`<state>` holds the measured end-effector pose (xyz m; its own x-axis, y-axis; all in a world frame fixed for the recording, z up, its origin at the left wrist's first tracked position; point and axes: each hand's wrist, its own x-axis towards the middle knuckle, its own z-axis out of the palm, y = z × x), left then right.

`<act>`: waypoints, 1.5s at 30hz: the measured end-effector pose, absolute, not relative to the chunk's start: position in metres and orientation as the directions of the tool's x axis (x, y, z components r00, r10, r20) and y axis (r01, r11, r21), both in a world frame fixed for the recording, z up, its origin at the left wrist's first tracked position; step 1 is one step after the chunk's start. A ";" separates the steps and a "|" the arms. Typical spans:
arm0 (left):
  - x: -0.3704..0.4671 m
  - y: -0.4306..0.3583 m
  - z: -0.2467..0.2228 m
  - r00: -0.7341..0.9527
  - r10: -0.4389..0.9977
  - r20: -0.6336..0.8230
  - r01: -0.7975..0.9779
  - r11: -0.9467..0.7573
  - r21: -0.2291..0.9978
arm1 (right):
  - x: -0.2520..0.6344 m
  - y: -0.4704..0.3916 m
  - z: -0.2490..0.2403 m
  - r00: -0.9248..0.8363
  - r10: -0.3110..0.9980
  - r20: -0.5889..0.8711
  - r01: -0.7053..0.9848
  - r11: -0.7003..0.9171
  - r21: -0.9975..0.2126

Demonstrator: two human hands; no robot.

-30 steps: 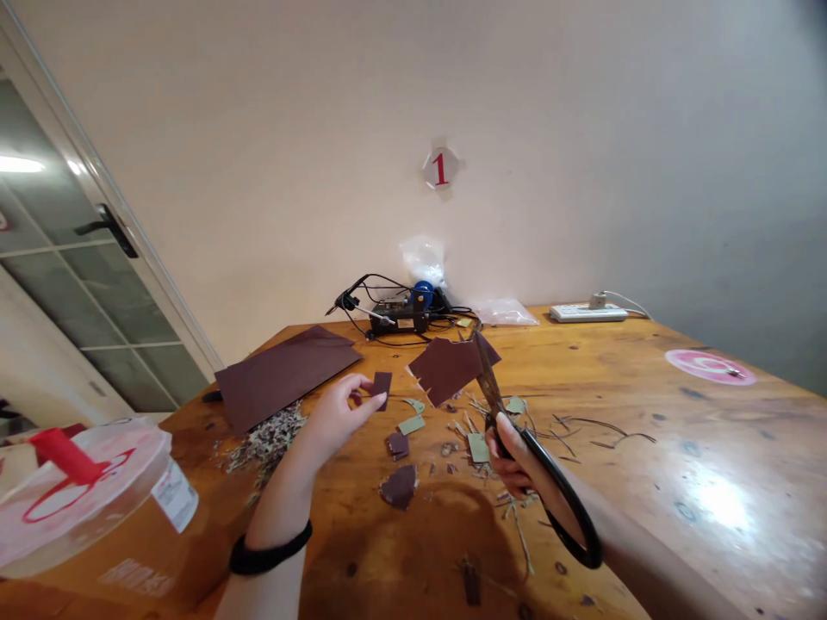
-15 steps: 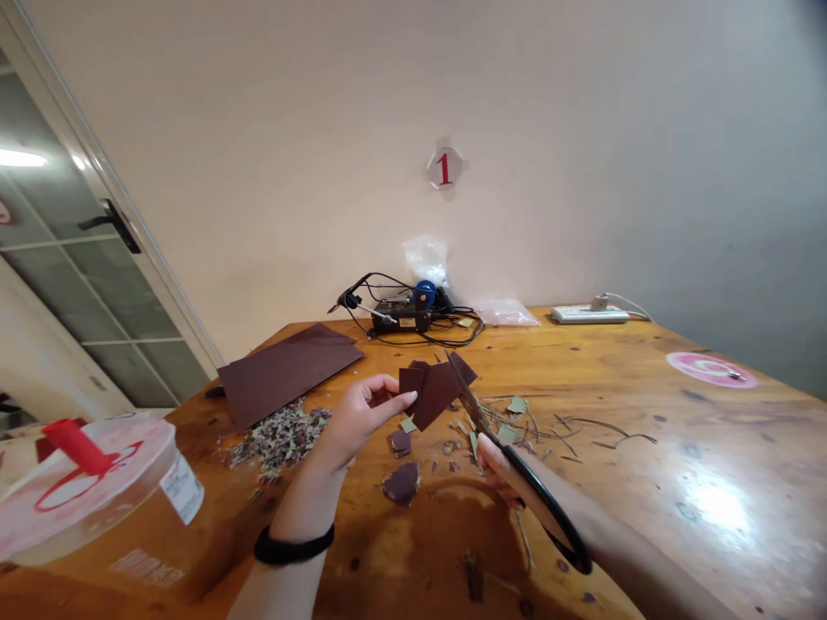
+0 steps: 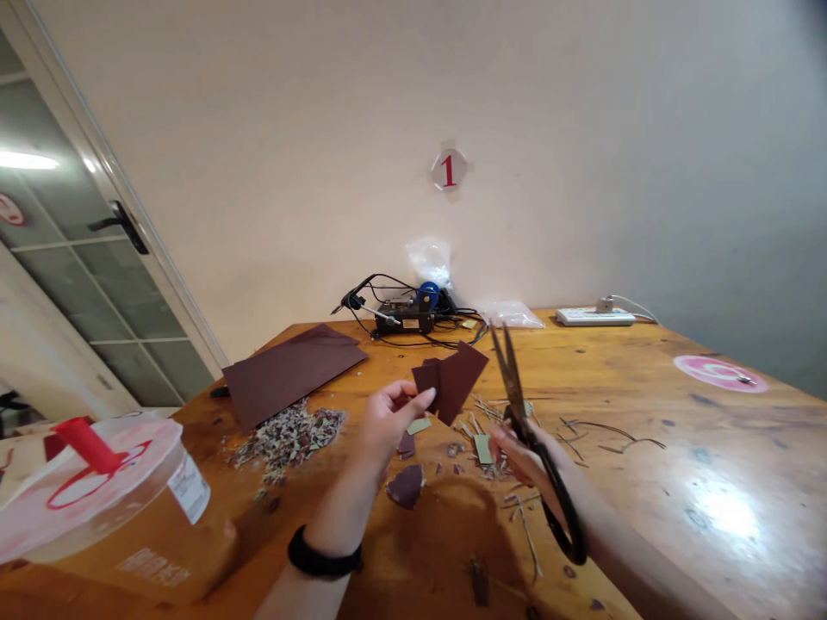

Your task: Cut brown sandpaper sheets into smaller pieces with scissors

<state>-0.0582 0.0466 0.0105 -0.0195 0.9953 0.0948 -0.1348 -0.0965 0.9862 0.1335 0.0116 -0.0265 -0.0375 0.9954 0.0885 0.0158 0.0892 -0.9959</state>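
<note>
Some small brown pieces (image 3: 460, 379) were up in front of the person, over the middle of the counter (image 3: 620, 517). The left hand (image 3: 392, 419) held them. Its grip was pinched tight, with the thumb on the front piece, and a bigger piece stuck out behind to the right. A black band (image 3: 323, 555) went around that wrist.

Just to the right of the pieces were the scissors (image 3: 512, 379). The right hand (image 3: 520, 456) had its grip around their black handle. The blades pointed up and away and were a little bit apart.

Under the hands lay a dark brown scrap (image 3: 406, 486), two little green bits, one (image 3: 483, 449) by the right hand, and some thin, stick-like strips (image 3: 528, 530). To the left was a messy heap of tiny bits (image 3: 290, 439), next to big brown sheets (image 3: 290, 366) that lay flat.

Nearer, on the left, there was a tub (image 3: 177, 560) with a pinkish top and a red stub on it. At the back sat a black machine (image 3: 404, 319) with wires, and a white power strip (image 3: 591, 318) was farther right. A round sign (image 3: 448, 170) on the wall had a red 1.
</note>
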 end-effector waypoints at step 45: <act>-0.056 0.019 0.034 0.539 0.778 0.323 0.385 -0.568 0.727 | 0.145 0.016 -0.023 -0.057 0.958 0.281 0.277 0.285 -0.917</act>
<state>-0.0561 0.0187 0.0343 0.5386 0.7783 0.3228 0.3848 -0.5680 0.7275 0.1446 0.0158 -0.0233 -0.0567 0.9581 0.2806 0.2774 0.2851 -0.9175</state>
